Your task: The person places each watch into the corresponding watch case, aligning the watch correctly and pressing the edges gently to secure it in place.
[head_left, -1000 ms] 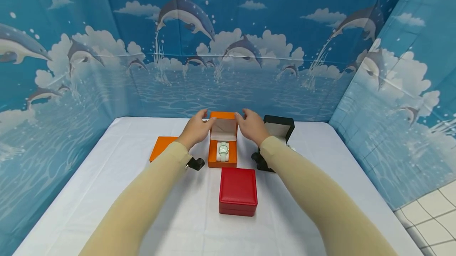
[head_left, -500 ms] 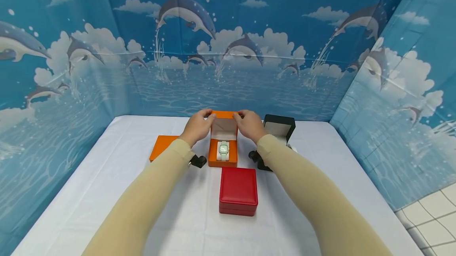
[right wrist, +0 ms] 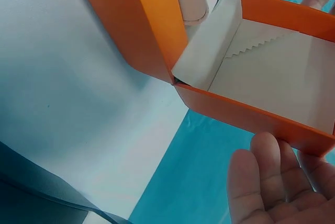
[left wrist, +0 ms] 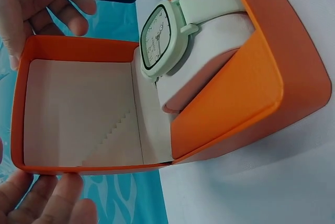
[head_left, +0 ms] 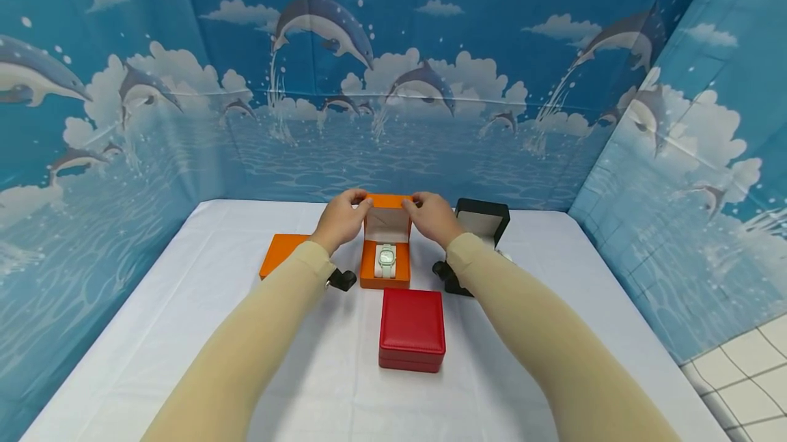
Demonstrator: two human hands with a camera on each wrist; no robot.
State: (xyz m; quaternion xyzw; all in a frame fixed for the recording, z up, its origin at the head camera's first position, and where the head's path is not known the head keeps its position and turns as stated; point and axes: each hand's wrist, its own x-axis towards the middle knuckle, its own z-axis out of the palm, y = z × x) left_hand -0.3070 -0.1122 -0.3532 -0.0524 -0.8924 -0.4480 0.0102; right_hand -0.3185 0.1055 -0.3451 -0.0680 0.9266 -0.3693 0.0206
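An orange watch box (head_left: 384,283) stands with its lid raised in the middle of the table. Inside it, a pale green watch (head_left: 386,259) is wrapped round a white cushion (left wrist: 214,51). The left hand (head_left: 339,221) holds the left upper corner of the lid (head_left: 389,201); in the left wrist view its fingers (left wrist: 63,198) lie along the lid's outer side. On the opposite corner, the right hand (head_left: 435,216) grips the lid, with its fingers (right wrist: 267,161) against the outer side. Both thumbs are toward the front of the lid.
A closed red box (head_left: 412,326) sits in front of the watch box. To the right is a black box (head_left: 482,208) with its lid up, partly behind the right arm. An orange flat piece (head_left: 284,251) lies left, partly under the left sleeve. A dolphin-print curtain (head_left: 393,121) surrounds the table.
Both hands have moved in from beside the lid's upper corners and now hold it. The boxes stay in place; between half a second ago and now almost nothing differs.
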